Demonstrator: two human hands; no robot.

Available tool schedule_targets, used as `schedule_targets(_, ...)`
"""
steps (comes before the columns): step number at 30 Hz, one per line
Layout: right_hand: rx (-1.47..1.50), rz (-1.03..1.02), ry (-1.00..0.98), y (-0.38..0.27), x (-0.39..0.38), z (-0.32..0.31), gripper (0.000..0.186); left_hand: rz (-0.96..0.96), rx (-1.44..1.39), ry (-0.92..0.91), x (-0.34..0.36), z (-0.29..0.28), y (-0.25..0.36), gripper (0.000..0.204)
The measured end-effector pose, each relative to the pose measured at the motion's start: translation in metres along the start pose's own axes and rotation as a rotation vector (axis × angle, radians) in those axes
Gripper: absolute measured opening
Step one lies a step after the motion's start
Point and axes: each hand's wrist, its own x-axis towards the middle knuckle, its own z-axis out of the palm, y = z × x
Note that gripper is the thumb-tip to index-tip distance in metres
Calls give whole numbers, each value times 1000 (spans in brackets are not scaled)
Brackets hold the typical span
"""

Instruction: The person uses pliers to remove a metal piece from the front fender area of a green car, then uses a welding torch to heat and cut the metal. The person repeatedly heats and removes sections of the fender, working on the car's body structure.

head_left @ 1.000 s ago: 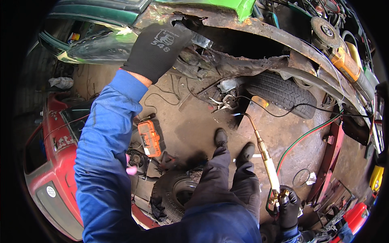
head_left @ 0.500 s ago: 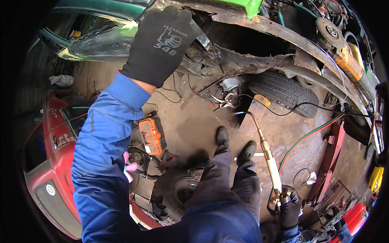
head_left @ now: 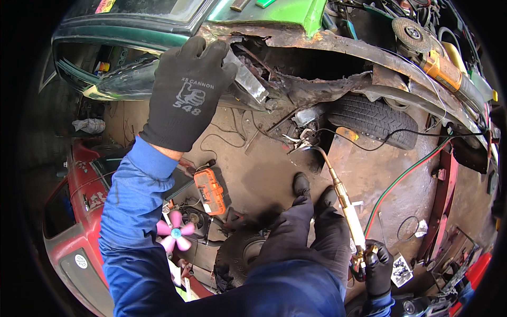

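Note:
My left hand [head_left: 187, 98], in a black glove, reaches up to the car's rusty, torn body [head_left: 301, 87]. Its fingers curl over a bare grey sheet metal piece [head_left: 248, 79] that sticks out beside the thumb; the fingertips' far side is hidden. At the lower right my right hand [head_left: 378, 267], also gloved, is wrapped round the valve end of a brass gas torch [head_left: 348, 211]. The torch points up and away, with a small bluish flame [head_left: 309, 149] at its bent tip, apart from the car body.
An angle grinder [head_left: 441, 66] lies on the car's edge at the upper right, above a tyre [head_left: 372, 121]. A green and red hose [head_left: 404, 177] runs along the right. An orange case [head_left: 210, 191], a pink fan [head_left: 176, 232] and a big wheel [head_left: 240, 253] lie left of my legs. A red vehicle part [head_left: 79, 227] stands farther left.
The view has shifted, showing more of the green car at the top and the whole pink fan. My left hand sits lower left in view, still at the metal piece. The torch stays lit.

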Motion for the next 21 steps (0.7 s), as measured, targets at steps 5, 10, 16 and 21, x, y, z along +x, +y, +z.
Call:
schedule_targets(5, -7, 27, -70, 5, 2, -14, 57, -43, -187, -160, -12, -16, 8, 33)
schedule_targets(10, 26, -71, -48, 4, -4, -26, 54, -93, -332, -229, -25, -5, 31, 34)
schedule_targets(16, 25, -56, -19, 9, -6, -35, 57, -69, -372, -108, -18, 26, 41, 44)
schedule_targets(21, 31, -60, 11, 21, -2, -22, 61, -117, -343, -184, 1, 53, 48, 41)
